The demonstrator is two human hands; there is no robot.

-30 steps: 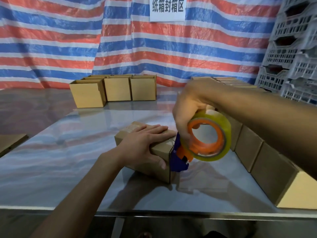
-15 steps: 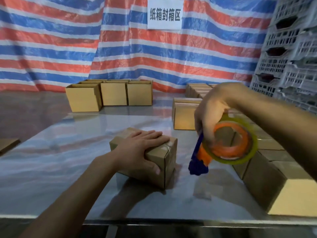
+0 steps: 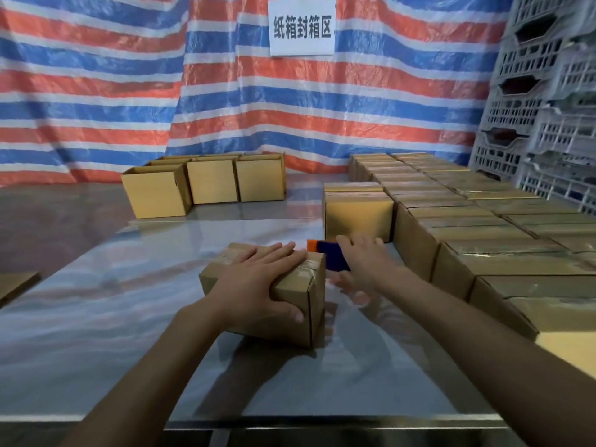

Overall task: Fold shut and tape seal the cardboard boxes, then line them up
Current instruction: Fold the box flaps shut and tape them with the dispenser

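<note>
One cardboard box (image 3: pixel 283 332) sits mid-tabletop (image 3: pixel 113 333), toward the front edge, a corner turned to the camera, clear tape shining on its top. The left hand (image 3: pixel 258 285) lies flat on that top, fingers straight & spread, thumb hooked down the near side face. The right hand (image 3: pixel 364 266) is just beside the box's right end, fingers curled round a blue & orange tape dispenser (image 3: pixel 330 259). This hand is motion-blurred and the roll itself isn't visible. The dispenser nose is level w/ the box's far top corner; touching or not, can't tell.

Counts: 1 box under the left hand, 1 dispenser.

Just beyond the right hand stands 1 closed box (image 3: pixel 358 217) w/ another right behind it. To the right, a block of sealed boxes (image 3: pixel 483 272) is lined up in rows, too many to count. Its nearest row runs close along the right forearm & hems that side in.

At the left edge lies a flat cardboard piece (image 3: pixel 16 285). Far left, 3 open-topped boxes (image 3: pixel 213 182) stand in a row, w/ more edges behind, number unclear. Far right is a stack of grey plastic crates (image 3: pixel 548 130). At the back hangs a striped tarp (image 3: pixel 96 91) w/ a white sign (image 3: pixel 301 25).
</note>
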